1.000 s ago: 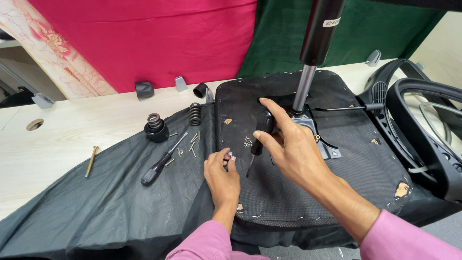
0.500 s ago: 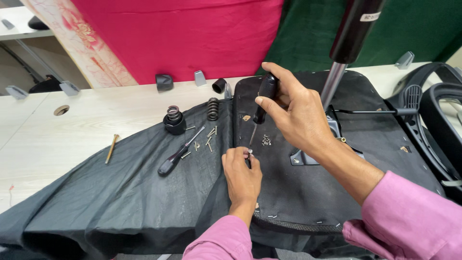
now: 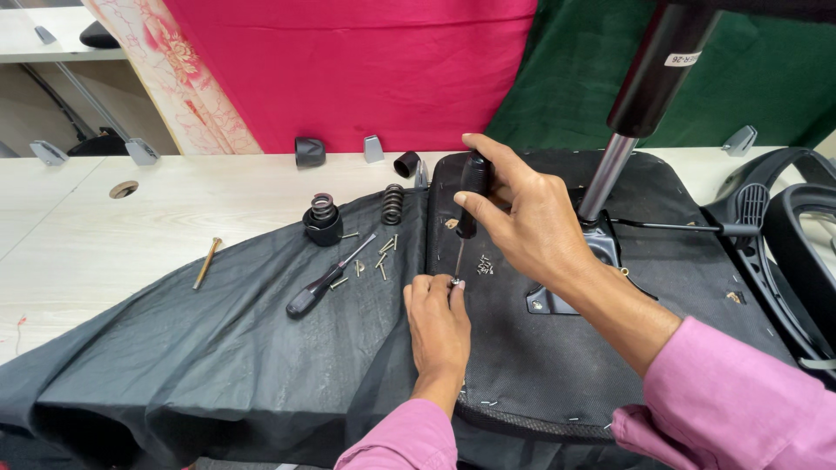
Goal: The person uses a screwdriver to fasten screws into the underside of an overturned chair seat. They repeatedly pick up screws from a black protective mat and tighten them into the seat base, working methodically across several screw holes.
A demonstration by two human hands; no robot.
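The right hand is closed around the black handle of a screwdriver, fingers curled tight and the thumb laid along the top, holding the tool nearly upright with its thin shaft running down toward 6 o'clock. The tip meets a small screw on the black underside of an upturned chair seat. The left hand rests on the seat just at 6 o'clock of that tip, its thumb and forefinger pinched together on the screw, the other fingers loosely folded. At 3 o'clock of the right hand a metal mounting plate carries a chrome and black gas cylinder rising toward 12 o'clock. A second black screwdriver lies on the dark cloth at 9 o'clock of the left hand, with loose screws scattered beside it. Farther toward 10 o'clock stand a black knob with a spring and a separate coil spring. A long brass-coloured bolt lies on the pale wooden table, well apart at 9 o'clock.
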